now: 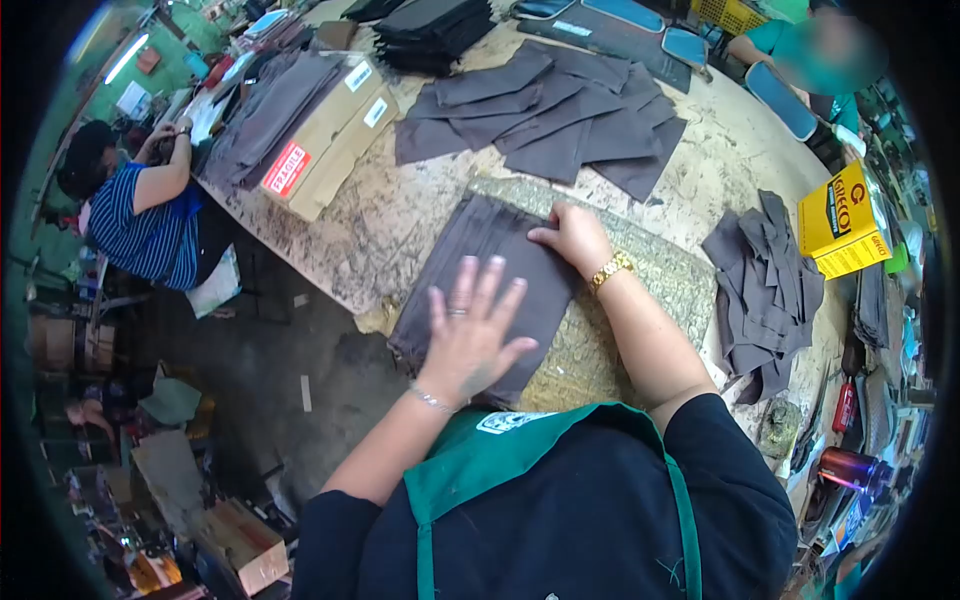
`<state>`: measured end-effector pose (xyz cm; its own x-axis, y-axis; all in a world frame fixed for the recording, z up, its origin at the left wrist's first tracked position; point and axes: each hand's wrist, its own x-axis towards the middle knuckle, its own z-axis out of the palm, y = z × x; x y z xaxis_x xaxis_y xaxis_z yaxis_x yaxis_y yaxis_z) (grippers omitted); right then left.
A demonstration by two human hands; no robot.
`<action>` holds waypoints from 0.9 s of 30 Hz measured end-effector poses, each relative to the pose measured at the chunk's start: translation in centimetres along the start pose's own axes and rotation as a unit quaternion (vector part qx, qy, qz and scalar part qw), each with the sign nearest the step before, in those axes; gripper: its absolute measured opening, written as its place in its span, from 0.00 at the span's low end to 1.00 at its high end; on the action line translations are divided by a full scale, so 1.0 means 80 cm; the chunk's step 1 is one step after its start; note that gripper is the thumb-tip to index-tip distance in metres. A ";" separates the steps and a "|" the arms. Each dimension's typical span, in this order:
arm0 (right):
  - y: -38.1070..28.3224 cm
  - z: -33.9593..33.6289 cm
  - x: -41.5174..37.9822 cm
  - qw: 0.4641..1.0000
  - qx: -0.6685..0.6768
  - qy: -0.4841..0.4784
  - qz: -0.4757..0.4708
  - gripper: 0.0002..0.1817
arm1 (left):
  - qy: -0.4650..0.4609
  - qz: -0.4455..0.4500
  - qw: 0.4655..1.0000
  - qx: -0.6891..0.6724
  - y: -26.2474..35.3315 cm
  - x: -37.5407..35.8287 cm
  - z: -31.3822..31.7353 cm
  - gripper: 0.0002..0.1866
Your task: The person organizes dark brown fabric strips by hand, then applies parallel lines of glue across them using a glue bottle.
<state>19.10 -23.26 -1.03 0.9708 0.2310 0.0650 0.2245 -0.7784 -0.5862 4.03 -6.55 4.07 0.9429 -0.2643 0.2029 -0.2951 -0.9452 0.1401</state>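
Note:
A stack of dark grey-brown flat sheets [490,228], cloth or leather, lies on a yellowish, glue-crusted board [660,275] in front of me. My left hand [470,325] rests over the stack, fingers spread and palm down. At the stack's far right edge, my right hand [578,240] has curled fingers, with the thumb lying on the top sheet; it pinches that edge. What the curled fingertips touch underneath is hidden.
Loose dark pieces [560,110] spread across the table behind, with another pile [765,285] to the right. A cardboard box [335,150] stands at the left, a yellow box [842,220] at the right. One person [145,225] works at left, another [830,60] at far right.

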 end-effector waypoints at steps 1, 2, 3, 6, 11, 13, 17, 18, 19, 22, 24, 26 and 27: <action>0.001 -0.001 0.001 1.000 0.002 -0.004 -0.007 0.22 | -0.040 0.038 0.998 -0.007 0.005 0.010 0.018 0.37; 0.003 -0.001 0.004 1.000 -0.009 -0.018 -0.014 0.22 | -0.079 0.074 0.994 -0.014 0.006 0.020 0.034 0.36; 0.003 -0.003 0.009 0.999 -0.019 -0.033 -0.021 0.22 | -0.071 0.074 0.995 -0.014 0.003 0.025 0.049 0.36; 0.000 -0.016 0.045 0.998 -0.033 -0.004 -0.058 0.20 | -0.122 0.060 0.990 -0.048 -0.001 0.025 0.072 0.34; -0.018 -0.027 0.152 0.974 -0.093 0.175 -0.111 0.16 | -0.116 0.064 0.990 -0.057 -0.002 0.027 0.070 0.34; -0.020 -0.022 0.195 0.972 -0.148 0.178 -0.051 0.13 | -0.131 0.057 0.987 -0.073 -0.002 0.028 0.068 0.34; -0.013 -0.021 0.236 0.975 -0.159 0.157 -0.019 0.08 | -0.133 0.061 0.986 -0.077 -0.004 0.027 0.070 0.34; -0.020 -0.030 0.230 0.966 -0.152 0.201 -0.063 0.07 | -0.141 0.060 0.985 -0.079 -0.005 0.027 0.069 0.34; -0.028 -0.046 0.215 0.954 -0.146 0.242 -0.105 0.06 | -0.140 0.052 0.985 -0.082 -0.007 0.024 0.070 0.34; -0.041 -0.094 0.119 0.925 -0.076 0.294 -0.230 0.03 | -0.160 0.044 0.977 -0.132 -0.011 0.028 0.070 0.36; -0.035 -0.105 0.050 0.927 -0.071 0.273 -0.246 0.02 | -0.166 0.043 0.976 -0.138 -0.012 0.030 0.068 0.35; -0.009 -0.098 0.038 0.948 -0.087 0.219 -0.216 0.05 | -0.169 0.054 0.976 -0.125 -0.006 0.027 0.067 0.35; 0.005 -0.092 0.048 0.955 -0.096 0.204 -0.193 0.07 | -0.163 0.057 0.979 -0.110 -0.006 0.026 0.067 0.34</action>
<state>23.52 -26.99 4.92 0.7557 0.3068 0.5786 0.5459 -0.7832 -0.2977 6.95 -7.65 -0.76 0.8901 -0.4476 -0.0858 -0.3943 -0.8508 0.3475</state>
